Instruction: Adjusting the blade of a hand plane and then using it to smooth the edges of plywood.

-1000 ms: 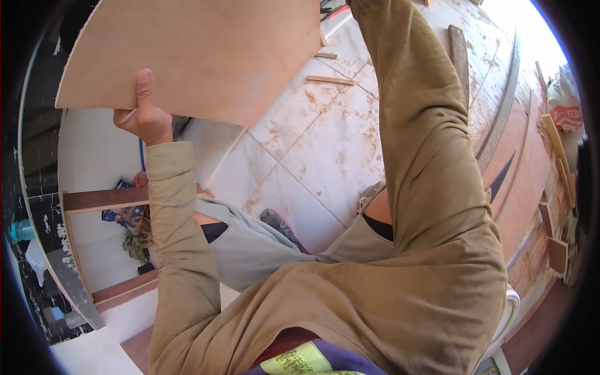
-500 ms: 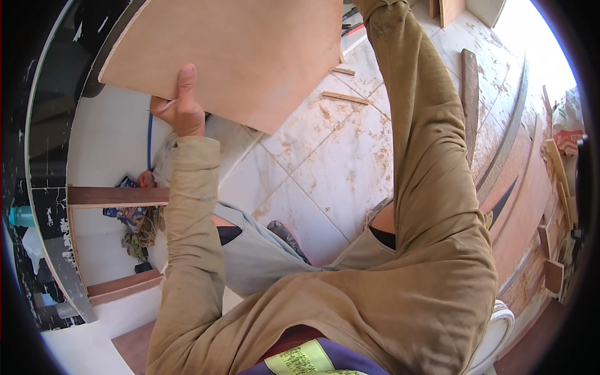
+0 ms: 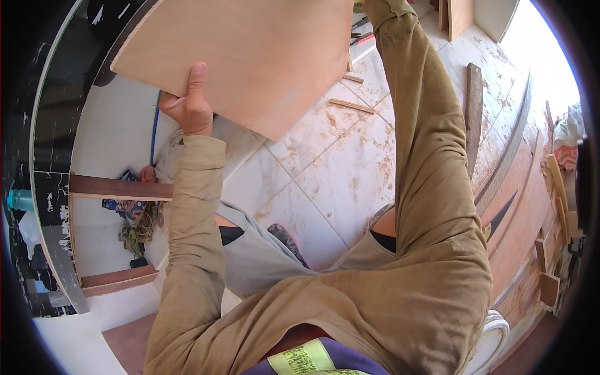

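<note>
A large light-brown plywood panel (image 3: 250, 56) fills the upper middle of the view and runs out past the top edge. My left hand (image 3: 190, 109) grips its near left edge, thumb lying on top of the face and the other fingers curled beneath, out of sight. Along the panel's left side runs a black, scuffed frame (image 3: 53, 125). My right arm stretches up to the top edge, to the right of the panel. Only the cuff shows there; my right hand lies beyond the picture.
Sawdust and thin wood strips (image 3: 352, 106) lie on the white tiled floor (image 3: 294, 194). To the right are long boards (image 3: 473, 112) and offcuts. At the left stand a wooden crosspiece (image 3: 122, 186), a blue cable (image 3: 155, 128) and a turquoise container (image 3: 22, 200).
The view has shifted slightly, so the panel and my left hand appear a little lower and farther right. My left hand keeps its grip on the panel.
</note>
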Action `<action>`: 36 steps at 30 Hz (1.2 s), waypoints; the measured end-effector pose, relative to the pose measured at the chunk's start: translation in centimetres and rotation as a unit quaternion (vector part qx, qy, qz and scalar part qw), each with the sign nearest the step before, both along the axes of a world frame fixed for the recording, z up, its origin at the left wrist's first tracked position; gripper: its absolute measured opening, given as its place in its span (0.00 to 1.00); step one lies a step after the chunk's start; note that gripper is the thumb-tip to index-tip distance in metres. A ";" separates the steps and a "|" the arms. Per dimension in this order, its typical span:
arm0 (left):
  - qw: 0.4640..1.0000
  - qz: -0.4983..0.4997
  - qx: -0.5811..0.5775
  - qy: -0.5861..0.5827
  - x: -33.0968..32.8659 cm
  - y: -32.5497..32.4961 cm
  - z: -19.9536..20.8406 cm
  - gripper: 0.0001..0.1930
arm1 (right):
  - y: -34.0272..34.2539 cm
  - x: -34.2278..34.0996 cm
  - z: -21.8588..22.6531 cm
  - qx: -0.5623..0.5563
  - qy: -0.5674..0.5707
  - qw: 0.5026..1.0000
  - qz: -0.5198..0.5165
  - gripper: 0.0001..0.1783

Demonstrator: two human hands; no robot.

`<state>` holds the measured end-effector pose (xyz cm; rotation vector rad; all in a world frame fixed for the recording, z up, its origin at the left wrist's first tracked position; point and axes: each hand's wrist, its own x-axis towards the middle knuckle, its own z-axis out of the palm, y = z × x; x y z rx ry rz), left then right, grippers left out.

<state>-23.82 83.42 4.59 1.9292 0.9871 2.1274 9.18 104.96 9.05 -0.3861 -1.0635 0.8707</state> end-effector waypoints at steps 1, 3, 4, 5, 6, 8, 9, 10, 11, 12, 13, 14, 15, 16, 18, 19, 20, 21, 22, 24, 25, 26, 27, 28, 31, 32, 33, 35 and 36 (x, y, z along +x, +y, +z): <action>1.000 0.002 0.003 0.001 0.2 0.1 -0.1 0.11 | 0.1 0.0 -0.2 0.002 -0.005 1.000 -0.002 0.18; 1.000 0.008 0.016 -0.012 1.1 0.5 0.0 0.11 | 0.4 0.1 0.3 0.013 -0.009 1.000 -0.003 0.16; 1.000 0.005 0.023 -0.014 1.2 0.5 0.3 0.11 | 0.6 0.7 0.6 0.008 -0.018 1.000 0.002 0.16; 1.000 0.003 -0.003 -0.015 1.0 0.2 0.4 0.11 | 0.3 0.7 0.9 0.003 -0.026 1.000 0.009 0.15; 0.999 0.000 -0.028 -0.016 0.9 -0.3 0.5 0.11 | -0.4 0.3 0.6 -0.003 -0.030 1.000 0.000 0.15; 0.999 0.021 -0.005 -0.025 1.4 -0.9 0.7 0.12 | -0.6 -0.7 0.5 0.042 -0.044 0.995 -0.081 0.16; 1.000 0.011 -0.004 -0.024 2.3 -0.6 0.3 0.12 | 0.9 1.2 -0.4 0.044 -0.066 0.993 -0.089 0.21; 1.000 0.018 -0.009 -0.015 2.0 -0.7 -0.1 0.12 | 0.5 0.7 -0.8 0.035 -0.065 0.994 -0.081 0.25; 0.999 0.028 0.009 -0.013 1.1 -1.3 -0.1 0.12 | -0.9 -0.4 -0.5 0.013 -0.087 0.992 -0.087 0.26; 0.999 0.027 -0.010 -0.021 0.4 -1.8 -0.2 0.12 | -2.4 -1.5 0.0 0.017 -0.112 0.987 -0.114 0.25; 0.999 0.019 -0.031 -0.031 0.2 -1.9 -0.1 0.12 | -2.8 -1.6 0.8 0.031 -0.113 0.986 -0.115 0.25; 0.999 0.019 -0.022 -0.033 0.1 -1.8 0.0 0.12 | -2.6 -1.8 0.7 0.033 -0.123 0.984 -0.125 0.25; 0.999 0.025 -0.025 -0.031 -0.1 -1.7 0.0 0.12 | -2.3 -2.1 0.3 0.032 -0.133 0.981 -0.134 0.26; 0.999 0.026 -0.031 -0.027 -0.1 -1.6 0.0 0.12 | -1.1 -1.6 -0.1 0.027 -0.163 0.976 -0.145 0.29; 0.998 0.016 -0.043 -0.033 0.2 0.1 0.2 0.13 | 2.4 -0.3 -0.9 0.041 -0.197 0.945 -0.256 0.33; 0.997 0.021 -0.058 -0.037 -0.1 0.8 0.4 0.13 | 3.2 -0.1 -1.6 0.053 -0.227 0.907 -0.349 0.38; 0.997 0.028 -0.065 -0.029 -1.2 1.4 0.5 0.13 | 3.0 -1.3 -1.9 0.046 -0.222 0.912 -0.342 0.38; 0.996 0.029 -0.067 -0.052 -2.4 2.1 0.6 0.14 | 2.9 -2.5 -2.1 0.031 -0.231 0.909 -0.344 0.37; 0.994 0.029 -0.069 -0.075 -3.5 2.7 0.8 0.15 | 2.7 -3.3 -2.6 0.018 -0.240 0.907 -0.347 0.36; 0.992 0.023 -0.084 -0.087 -4.3 3.4 1.5 0.16 | 3.2 -3.1 -4.5 -0.064 -0.240 0.932 -0.264 0.34; 0.989 0.016 -0.094 -0.109 -4.4 3.8 1.5 0.17 | 3.7 -2.6 -5.7 -0.135 -0.242 0.944 -0.179 0.32; 0.990 0.031 -0.087 -0.105 -4.1 4.6 1.5 0.18 | 4.7 -1.5 -7.5 -0.143 -0.239 0.943 -0.182 0.32; 0.991 0.014 -0.089 -0.094 -2.0 5.3 1.8 0.18 | 5.8 1.6 -10.1 -0.194 -0.353 0.887 -0.224 0.29; 0.988 -0.012 -0.094 -0.126 -1.0 6.0 1.7 0.18 | 6.5 3.5 -12.3 -0.245 -0.469 0.810 -0.253 0.26; 0.986 -0.009 -0.097 -0.135 -2.6 5.9 2.1 0.20 | 4.6 1.0 -18.7 -0.262 -0.676 0.677 -0.128 0.23; 0.987 -0.007 -0.093 -0.132 -2.9 5.6 2.1 0.20 | 3.8 0.9 -20.8 -0.251 -0.714 0.648 -0.087 0.23; 0.986 -0.015 -0.100 -0.132 -2.3 5.9 1.8 0.20 | 3.4 2.4 -23.9 -0.280 -0.708 0.644 -0.070 0.23; 0.987 -0.024 -0.091 -0.131 -3.5 5.8 1.7 0.22 | 1.1 1.1 -28.2 -0.310 -0.698 0.644 -0.040 0.23; 0.986 -0.026 -0.098 -0.132 -3.2 6.2 1.4 0.22 | 0.5 1.9 -30.5 -0.302 -0.740 0.601 -0.019 0.25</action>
